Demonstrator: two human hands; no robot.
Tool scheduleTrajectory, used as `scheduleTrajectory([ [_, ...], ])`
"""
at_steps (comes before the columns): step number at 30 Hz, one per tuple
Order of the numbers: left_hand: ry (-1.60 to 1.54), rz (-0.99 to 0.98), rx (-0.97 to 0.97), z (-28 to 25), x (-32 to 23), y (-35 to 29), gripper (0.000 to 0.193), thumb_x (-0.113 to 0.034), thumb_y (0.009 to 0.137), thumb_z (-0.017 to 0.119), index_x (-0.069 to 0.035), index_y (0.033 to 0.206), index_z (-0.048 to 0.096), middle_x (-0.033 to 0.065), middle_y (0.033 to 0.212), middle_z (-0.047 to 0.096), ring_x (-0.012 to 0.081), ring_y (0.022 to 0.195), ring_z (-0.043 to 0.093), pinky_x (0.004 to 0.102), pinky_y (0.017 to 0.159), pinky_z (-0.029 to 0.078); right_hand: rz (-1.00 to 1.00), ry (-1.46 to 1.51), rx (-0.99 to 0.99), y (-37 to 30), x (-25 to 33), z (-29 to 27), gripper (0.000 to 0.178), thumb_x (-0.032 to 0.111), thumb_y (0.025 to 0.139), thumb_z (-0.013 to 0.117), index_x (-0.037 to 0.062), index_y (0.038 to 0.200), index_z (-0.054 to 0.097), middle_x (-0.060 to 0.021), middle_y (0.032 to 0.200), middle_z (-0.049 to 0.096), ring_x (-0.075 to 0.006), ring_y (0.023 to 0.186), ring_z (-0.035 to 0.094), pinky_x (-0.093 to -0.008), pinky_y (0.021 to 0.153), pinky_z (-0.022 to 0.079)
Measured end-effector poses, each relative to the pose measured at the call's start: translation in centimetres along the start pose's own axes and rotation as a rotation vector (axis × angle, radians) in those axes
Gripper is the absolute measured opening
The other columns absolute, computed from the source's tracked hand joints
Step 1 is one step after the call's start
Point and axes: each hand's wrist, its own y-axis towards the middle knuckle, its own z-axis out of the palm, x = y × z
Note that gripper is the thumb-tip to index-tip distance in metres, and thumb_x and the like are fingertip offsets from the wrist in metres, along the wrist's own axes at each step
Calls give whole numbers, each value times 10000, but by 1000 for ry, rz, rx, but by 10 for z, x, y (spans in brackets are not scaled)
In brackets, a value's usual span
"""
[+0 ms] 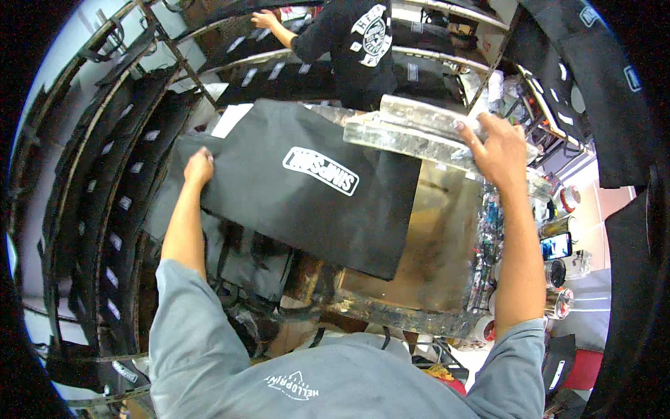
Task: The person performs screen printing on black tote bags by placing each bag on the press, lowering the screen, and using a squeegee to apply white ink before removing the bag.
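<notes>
A black fabric piece [300, 216] with a white printed block of lettering [321, 171] stretches across the middle of the view. My left hand [199, 167] is closed on its left edge, the fingers pinching the cloth. Its right part lies over a brownish, ink-stained work board [447, 244]. At the upper right, my right hand [500, 146] is closed around the end of a pale, ink-smeared screen frame [412, 140], thumb on the near side. The frame's bar passes over the fabric's far right corner.
Curved racks [105, 209] with several black printed pieces stand at the left. Beyond the board, a person in a black shirt [352, 52] reaches toward another rack. Jars [558, 304] and a lit phone [556, 246] line the right side.
</notes>
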Motion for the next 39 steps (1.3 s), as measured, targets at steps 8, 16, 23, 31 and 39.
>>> scheduleTrajectory([
  [8, 420, -204, -144, -78, -20, 69, 249, -331, 972, 620, -297, 1195, 726, 88, 1278, 663, 309, 1226, 620, 531, 973, 490, 54, -5, 53, 3, -2, -2, 589, 584, 953, 597, 6, 977, 703, -195, 905, 689, -359, 931, 646, -462, 846, 417],
  [16, 395, -337, -542, -23, -19, 35, 459, -412, 977, 638, -216, 1384, 558, 90, 1105, 693, 299, 1048, 678, 533, 818, 474, -1, 13, -2, 3, -3, 7, 554, 548, 961, 609, 3, 1005, 697, -223, 915, 693, -392, 914, 645, -459, 846, 428],
  [23, -603, 794, -322, 4, -162, -312, 122, -172, 840, 772, -115, 782, 680, 53, 720, 647, 269, 625, 611, 427, 576, 482, 78, -41, 125, 3, -10, 7, 624, 571, 990, 563, 3, 1207, 702, -239, 1143, 714, -395, 1082, 661, -449, 957, 450],
  [31, -836, 720, -204, -53, -147, -408, 147, -179, 819, 836, -93, 873, 729, 35, 802, 737, 200, 632, 659, 342, 561, 492, 42, -79, 65, 0, -24, 16, 670, 601, 1018, 492, -5, 1240, 670, -286, 1093, 695, -450, 1042, 657, -469, 904, 492],
  [39, -717, 725, -285, -85, -107, -388, 229, -242, 790, 867, -94, 816, 692, 24, 728, 677, 207, 606, 630, 347, 553, 472, 60, -95, 127, -5, -11, 9, 643, 603, 1005, 507, 21, 1203, 697, -237, 1099, 711, -407, 1053, 664, -474, 912, 466],
])
